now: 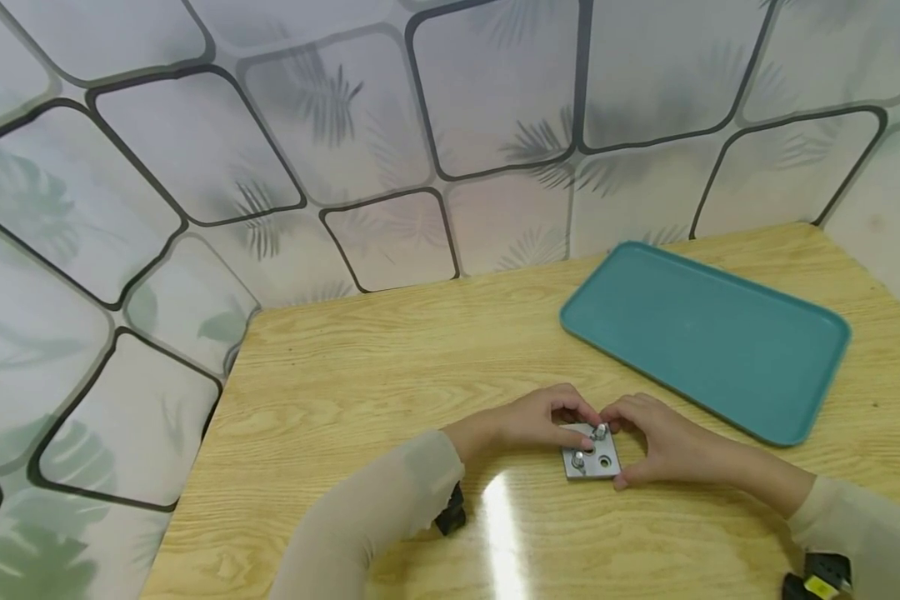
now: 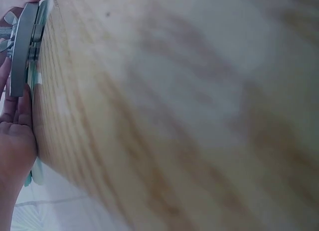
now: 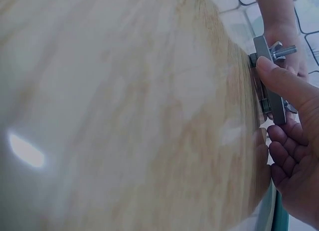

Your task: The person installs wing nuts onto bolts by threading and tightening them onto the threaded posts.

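Note:
A small square metal plate (image 1: 582,476) lies level low over the wooden table, with holes through it. Two bolts stand up through it, each with a wing nut (image 1: 578,461); the bolt heads (image 2: 37,33) stick out underneath. My right hand (image 1: 671,442) grips the plate at its right side, thumb at the near corner and fingers at the far one. From the left, my left hand (image 1: 528,423) reaches over the plate, thumb and fingertip around the far wing nut (image 1: 599,432). In the right wrist view, the right thumb (image 3: 286,81) presses the plate's edge.
A teal tray (image 1: 705,333) lies behind and to the right of the hands on the wooden table (image 1: 345,400). A patterned wall covering (image 1: 495,217) rises along the table's back and left edges. Light reflects off the tabletop between the arms.

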{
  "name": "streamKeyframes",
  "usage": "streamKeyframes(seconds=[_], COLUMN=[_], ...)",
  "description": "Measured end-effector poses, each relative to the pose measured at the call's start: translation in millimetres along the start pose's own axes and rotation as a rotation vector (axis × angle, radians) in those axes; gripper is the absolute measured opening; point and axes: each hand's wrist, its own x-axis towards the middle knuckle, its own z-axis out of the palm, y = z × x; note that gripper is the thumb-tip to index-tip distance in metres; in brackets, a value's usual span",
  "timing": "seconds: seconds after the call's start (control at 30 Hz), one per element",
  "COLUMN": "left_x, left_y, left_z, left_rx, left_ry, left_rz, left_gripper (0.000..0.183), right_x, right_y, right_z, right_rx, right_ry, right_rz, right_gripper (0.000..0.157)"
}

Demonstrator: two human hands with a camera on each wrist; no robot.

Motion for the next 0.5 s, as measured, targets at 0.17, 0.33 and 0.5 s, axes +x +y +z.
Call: streamKeyframes(seconds=[0.17, 0.33, 0.5], left_x=[0.2, 2.3, 3.3], left_y=[-0.2, -1.5, -1.1], left_z=[0.7, 2.6, 2.6], left_rx=[-0.002, -0.064, -0.087], left_ry=[0.015, 0.052, 0.073], left_rz=[-0.011, -0.051, -0.063], left_gripper=[0.025, 0.018, 0.012], right_x=[0.0, 0.0, 0.1], right_y=[-0.9, -1.2, -0.3], right_z=[0.1, -0.3, -0.4], right_rx=[0.010, 0.016, 0.021], right_ry=[-0.008, -0.008, -0.006], right_rz=[0.022, 0.029, 0.014], right_gripper=[0.066, 0.066, 0.066])
